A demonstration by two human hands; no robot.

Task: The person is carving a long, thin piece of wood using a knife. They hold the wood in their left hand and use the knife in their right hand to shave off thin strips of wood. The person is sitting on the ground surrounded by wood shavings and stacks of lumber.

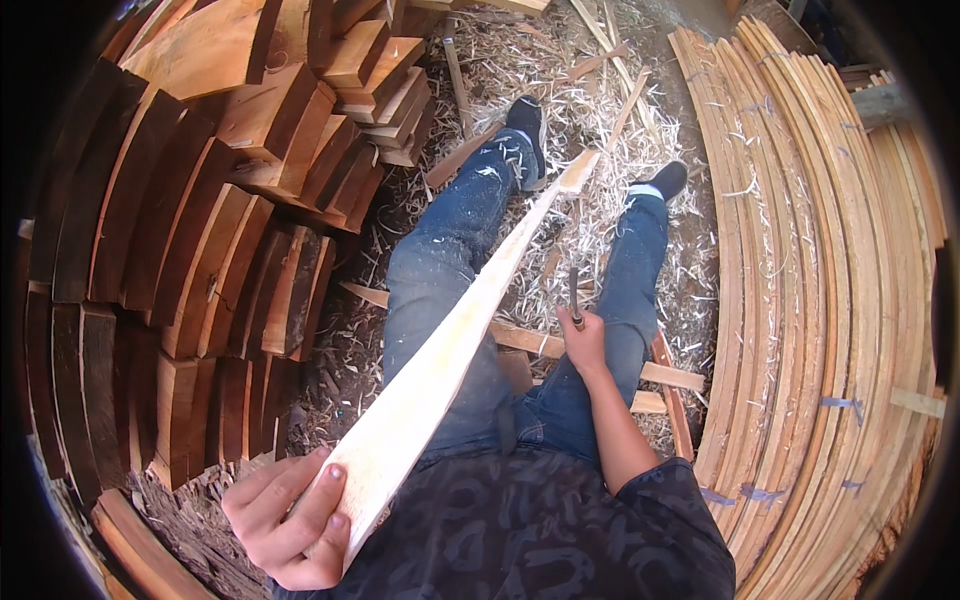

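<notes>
A long pale strip of wood (445, 370) slants from my lower left up between my legs, and its far end lies over the shavings near my feet. My left hand (292, 520) grips its near end, thumb on the upper face and fingers bent around the edge. My right hand (584, 342), by my right thigh, is closed around the handle of a knife (574, 292). Its narrow dark blade points away from me, apart from the wood strip. Most of the handle is hidden in my fist.
Stacked thick timber blocks (215, 270) rise on the left. Long thin wood strips (800, 300), tied in bundles, line the right. Curly shavings (580, 100) cover the ground around my feet. Wooden slats (670, 376) lie under and beside my legs.
</notes>
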